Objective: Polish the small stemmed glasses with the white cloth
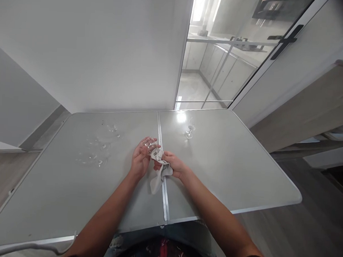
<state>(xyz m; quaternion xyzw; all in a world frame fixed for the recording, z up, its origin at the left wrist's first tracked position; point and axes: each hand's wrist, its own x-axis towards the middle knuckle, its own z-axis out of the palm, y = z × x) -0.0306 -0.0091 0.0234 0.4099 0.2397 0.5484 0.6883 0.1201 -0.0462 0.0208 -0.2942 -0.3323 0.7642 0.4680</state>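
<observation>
My left hand (141, 157) is wrapped around a clear stemmed glass (150, 143), held above the table near its middle seam. My right hand (172, 162) grips a pale grey-white cloth (158, 177), pressed against the end of the glass nearest it. Part of the cloth hangs down toward the table. The glass's stem and foot are hidden by the cloth and fingers. Beyond my right hand, another stemmed glass (189, 132) stands upright on the table. Several clear glasses (93, 155) lie on their sides on the left half.
The grey folding table (215, 160) has a metal seam (159, 128) across its middle and a metal rim. A white wall (120, 65) rises behind it, beside a glass door (214, 69). At the lower left, a grey cable (32, 246) runs along the front edge.
</observation>
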